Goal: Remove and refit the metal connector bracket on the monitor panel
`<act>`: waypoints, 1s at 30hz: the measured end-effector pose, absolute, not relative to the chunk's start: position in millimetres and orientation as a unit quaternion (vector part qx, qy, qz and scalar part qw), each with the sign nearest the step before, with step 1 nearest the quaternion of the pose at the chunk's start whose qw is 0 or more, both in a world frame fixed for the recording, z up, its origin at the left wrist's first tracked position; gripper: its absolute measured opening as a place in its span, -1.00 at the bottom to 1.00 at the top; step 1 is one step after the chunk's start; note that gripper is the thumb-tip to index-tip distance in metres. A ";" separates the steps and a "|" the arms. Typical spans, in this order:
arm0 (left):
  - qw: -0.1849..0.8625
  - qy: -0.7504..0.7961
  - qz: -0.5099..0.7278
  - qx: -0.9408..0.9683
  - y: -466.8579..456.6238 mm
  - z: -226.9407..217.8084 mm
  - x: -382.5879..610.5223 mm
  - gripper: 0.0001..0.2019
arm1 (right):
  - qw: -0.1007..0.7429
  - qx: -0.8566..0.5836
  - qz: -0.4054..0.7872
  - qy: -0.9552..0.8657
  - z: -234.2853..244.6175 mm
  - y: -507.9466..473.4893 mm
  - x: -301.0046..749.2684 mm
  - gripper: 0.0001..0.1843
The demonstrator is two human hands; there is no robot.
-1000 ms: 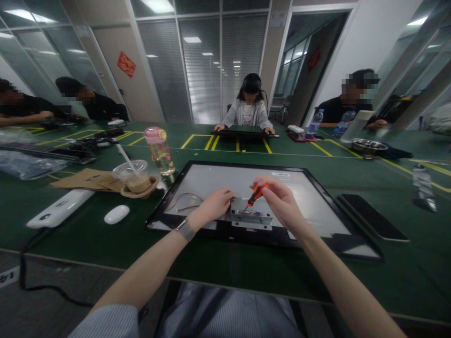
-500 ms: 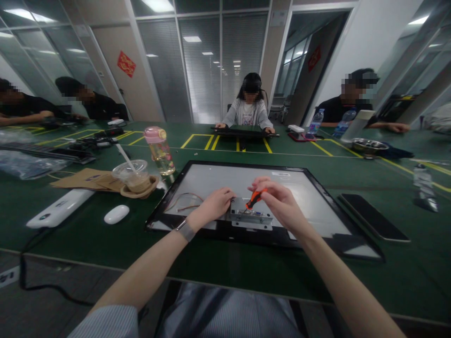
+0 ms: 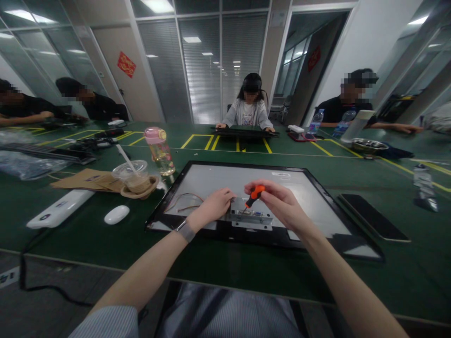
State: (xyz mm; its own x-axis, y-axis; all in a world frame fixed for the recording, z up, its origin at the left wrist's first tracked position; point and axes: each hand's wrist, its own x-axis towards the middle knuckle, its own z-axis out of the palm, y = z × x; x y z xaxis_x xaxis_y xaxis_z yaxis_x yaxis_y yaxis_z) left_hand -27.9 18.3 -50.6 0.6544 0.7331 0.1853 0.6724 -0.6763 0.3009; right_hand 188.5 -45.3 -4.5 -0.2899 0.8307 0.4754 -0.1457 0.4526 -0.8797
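Observation:
A small orange and black screwdriver (image 3: 255, 195) is pinched in the fingers of my right hand (image 3: 280, 199). It tilts down to the left, with its tip at a silver metal bracket (image 3: 252, 220) that carries a board with connectors. My left hand (image 3: 219, 204) is closed at the bracket's left edge, its fingertips partly hidden. Under the bracket lies a flat display panel (image 3: 218, 174), grey with a black frame. Thin wires (image 3: 188, 201) lie on the panel left of my left hand.
Left stand a pink-lidded bottle (image 3: 160, 152), a plastic cup (image 3: 132, 174) in a carrier, a white mouse (image 3: 116, 214) and a white power strip (image 3: 59, 209). A phone (image 3: 374, 217) lies right of the panel. Across the green table (image 3: 197, 267) sit several people.
The screwdriver's handle has turned and stands slightly more upright. My right fingers have shifted around it. My left hand and the bracket stay in place.

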 end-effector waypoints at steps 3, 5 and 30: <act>0.103 0.381 0.153 0.906 18.4 -51.6 -28.7 -0.68 | 0.594 -0.302 0.347 -0.660 -7.8 -43.6 184.9 -0.76; 0.106 0.381 0.160 0.905 18.5 -52.4 -29.0 -0.68 | 0.623 -0.321 0.265 -0.663 -8.6 -43.7 182.5 -0.80; 0.102 0.383 0.154 0.905 17.9 -51.6 -27.6 -0.70 | 0.597 -0.326 0.253 -0.688 -6.4 -53.0 176.0 -0.77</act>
State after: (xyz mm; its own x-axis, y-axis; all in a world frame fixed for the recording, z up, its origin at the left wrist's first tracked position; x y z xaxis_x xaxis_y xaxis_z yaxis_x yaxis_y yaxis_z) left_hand -27.6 17.9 -51.6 0.6588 0.7254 0.1996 0.6625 -0.6850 0.3031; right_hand 176.0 -53.0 -6.4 -0.0744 0.7498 0.6575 0.1464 0.6604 -0.7365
